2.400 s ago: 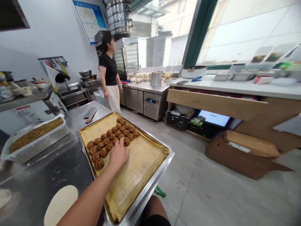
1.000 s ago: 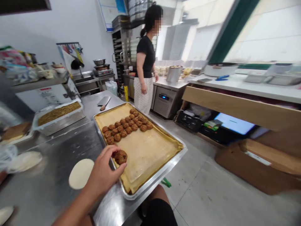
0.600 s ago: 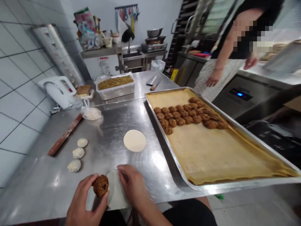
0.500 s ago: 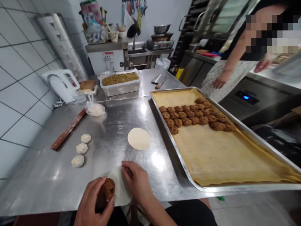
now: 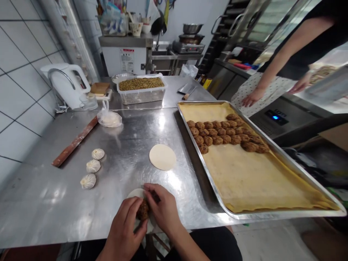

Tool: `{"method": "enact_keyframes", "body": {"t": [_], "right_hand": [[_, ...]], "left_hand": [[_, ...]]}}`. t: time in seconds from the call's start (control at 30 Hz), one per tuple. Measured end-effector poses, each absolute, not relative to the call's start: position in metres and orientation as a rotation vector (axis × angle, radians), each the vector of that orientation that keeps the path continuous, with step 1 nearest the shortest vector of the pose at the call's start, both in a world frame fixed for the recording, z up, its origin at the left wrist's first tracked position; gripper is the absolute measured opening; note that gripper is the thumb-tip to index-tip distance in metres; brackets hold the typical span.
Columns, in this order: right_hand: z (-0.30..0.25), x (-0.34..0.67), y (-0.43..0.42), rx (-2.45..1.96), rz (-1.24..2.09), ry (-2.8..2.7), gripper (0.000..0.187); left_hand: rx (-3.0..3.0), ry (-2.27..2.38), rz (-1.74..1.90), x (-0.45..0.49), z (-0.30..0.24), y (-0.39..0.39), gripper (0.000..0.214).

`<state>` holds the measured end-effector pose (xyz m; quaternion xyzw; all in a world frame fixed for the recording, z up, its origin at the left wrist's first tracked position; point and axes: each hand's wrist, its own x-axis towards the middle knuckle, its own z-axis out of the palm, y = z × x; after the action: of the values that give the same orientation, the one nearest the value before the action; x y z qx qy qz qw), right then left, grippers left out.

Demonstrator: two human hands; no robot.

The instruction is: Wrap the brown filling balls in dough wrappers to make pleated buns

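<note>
Left hand: the left hand (image 5: 125, 226) comes up from 6 o'clock with its back to the camera, fingers curled over the near-left side of the filling ball (image 5: 143, 210), closed onto it.
Right hand: the right hand (image 5: 163, 210) enters from 5 o'clock, wrist bent inward, fingers cupped round the right and far side of the same ball, thumb pointing toward 9 o'clock; it presses the ball and touches the wrapper beneath.
Filling ball: brown and crumbly, pinched between both hands at the near table edge, 6 o'clock in the view.
Wrapper under it: a pale dough round (image 5: 133, 193) lies flat on the steel table (image 5: 54, 203), mostly hidden by the hands; its far-left rim shows.
Spare wrapper: a second dough disc (image 5: 162, 157) lies at 12 o'clock of the hands, apart from them.
Finished pieces: three pleated buns (image 5: 93, 166) in a row at 10 o'clock.
Tray: a baking tray (image 5: 206, 174) lined with yellow paper at 2 o'clock, with rows of brown balls (image 5: 225, 134) in its far half.
Rolling pin: a wooden rolling pin (image 5: 74, 141) lies aslant at 10 o'clock, beyond the buns.
Other person: another person's hand (image 5: 251, 98) hangs at 1 o'clock, past the tray.
</note>
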<state>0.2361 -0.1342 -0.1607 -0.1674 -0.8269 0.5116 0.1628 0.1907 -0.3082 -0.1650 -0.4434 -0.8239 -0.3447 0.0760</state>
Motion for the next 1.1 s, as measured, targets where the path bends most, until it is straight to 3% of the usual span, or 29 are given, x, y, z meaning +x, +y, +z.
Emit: {"method": "enact_keyframes", "body": {"t": [0.2,0.33,0.47,0.63,0.87,1.0,1.1], "right_hand": [[-0.151,0.235,-0.131,-0.442,1.576,-2.349,0.018],[-0.145,0.231,-0.127,-0.402,1.659,-2.333,0.018],[-0.142,0.231,-0.129,-0.372,1.694,-2.305,0.019],[-0.141,0.242,-0.137,-0.332,1.681,-2.285,0.019],[-0.149,0.260,-0.149,-0.339,1.377,-2.345,0.028],[-0.141,0.255,-0.148,-0.400,1.501,-2.305,0.013],[-0.132,0.256,-0.146,-0.346,1.651,-2.291,0.021]], "left_hand": [[-1.235,-2.499,-0.940,0.198,-0.163,-0.318,0.056],[-1.105,-2.584,-1.038,0.180,-0.145,-0.324,0.019],[-1.184,-2.709,-1.238,0.150,-0.135,-0.315,0.032],[-1.216,-2.812,-1.363,0.140,-0.136,-0.302,0.019],[-1.238,-2.709,-1.396,0.166,-0.129,-0.307,0.018],[-1.305,-2.584,-1.323,0.178,-0.134,-0.307,0.021],[-1.307,-2.558,-1.289,0.177,-0.140,-0.306,0.028]]}}
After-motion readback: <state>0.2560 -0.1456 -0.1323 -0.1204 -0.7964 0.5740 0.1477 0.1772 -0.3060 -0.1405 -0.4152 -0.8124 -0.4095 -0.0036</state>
